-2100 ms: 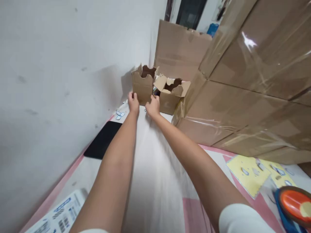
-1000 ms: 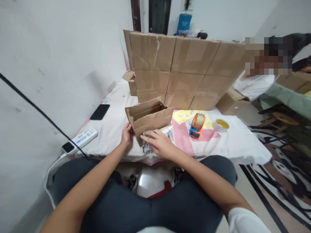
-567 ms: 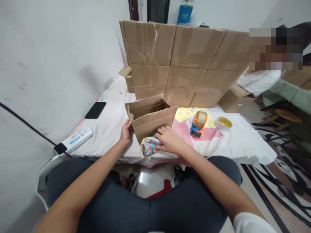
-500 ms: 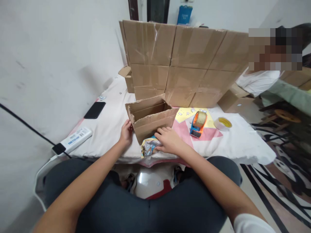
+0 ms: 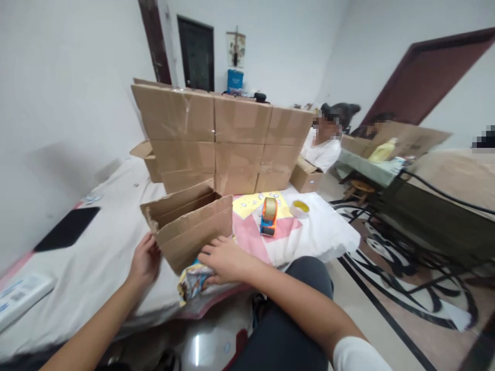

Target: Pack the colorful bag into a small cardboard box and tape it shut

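Observation:
An open-topped cardboard box (image 5: pixel 201 226) with torn upper edges stands upright near the table's front edge. At its left side, my left hand (image 5: pixel 145 260) is closed on the box's edge, its fingertips partly hidden by the cardboard. A crinkled plastic packet with a colourful print (image 5: pixel 189 283) lies against the lower front of the box, at the table edge. My right hand (image 5: pixel 224 260) is closed over the packet, with fingers lying near the box's front wall. Part of the packet is hidden beneath that hand.
A wall of taped cardboard boxes (image 5: pixel 237 147) stands behind. Rightward on the table are an orange and blue tape dispenser (image 5: pixel 268 219) and a tape roll (image 5: pixel 300 208); leftward, a black phone-like slab (image 5: pixel 67 229) and a white box (image 5: pixel 27 299). A person in white (image 5: pixel 320 149) sits beyond.
The view has swung right and up, bringing more of the room into sight. Both hands keep about the same places on the box and the packet.

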`<state>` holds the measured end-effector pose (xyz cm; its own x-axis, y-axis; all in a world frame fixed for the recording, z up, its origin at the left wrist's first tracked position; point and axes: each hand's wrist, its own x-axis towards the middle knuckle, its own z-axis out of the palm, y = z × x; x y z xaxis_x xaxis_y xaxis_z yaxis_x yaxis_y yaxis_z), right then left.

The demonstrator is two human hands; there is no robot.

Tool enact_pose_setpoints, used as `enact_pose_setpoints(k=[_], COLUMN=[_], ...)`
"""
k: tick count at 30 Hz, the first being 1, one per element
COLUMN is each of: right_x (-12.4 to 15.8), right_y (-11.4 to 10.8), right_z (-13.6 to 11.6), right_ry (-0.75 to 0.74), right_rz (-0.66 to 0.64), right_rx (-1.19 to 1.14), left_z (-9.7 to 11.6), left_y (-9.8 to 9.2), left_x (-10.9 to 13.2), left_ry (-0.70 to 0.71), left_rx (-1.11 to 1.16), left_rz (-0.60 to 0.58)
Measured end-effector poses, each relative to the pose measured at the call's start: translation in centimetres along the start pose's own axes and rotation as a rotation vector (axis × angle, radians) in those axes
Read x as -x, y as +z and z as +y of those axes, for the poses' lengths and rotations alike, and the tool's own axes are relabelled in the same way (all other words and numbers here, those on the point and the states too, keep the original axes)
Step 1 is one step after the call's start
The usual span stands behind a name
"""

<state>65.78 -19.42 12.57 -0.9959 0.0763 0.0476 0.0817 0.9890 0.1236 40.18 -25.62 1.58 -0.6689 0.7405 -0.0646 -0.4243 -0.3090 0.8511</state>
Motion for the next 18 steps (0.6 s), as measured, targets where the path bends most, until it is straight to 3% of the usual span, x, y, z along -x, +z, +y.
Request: enact_pose_setpoints(k=[9,18], right_x=[0.1,0.9], right_y=[1.6,0.5], right_z=[0.9,1.9], right_ry=[-0.053,-0.009], right_rz=[0.046,0.071], right_rx=[-0.003,-0.018], left_z=[0.0,-0.1], left_y=[-0.3,-0.9], left_x=[-0.8,-1.2], left_ry=[-0.072,-0.130], left_rx=[-0.059,-0.169], left_rz=[0.009,0.022])
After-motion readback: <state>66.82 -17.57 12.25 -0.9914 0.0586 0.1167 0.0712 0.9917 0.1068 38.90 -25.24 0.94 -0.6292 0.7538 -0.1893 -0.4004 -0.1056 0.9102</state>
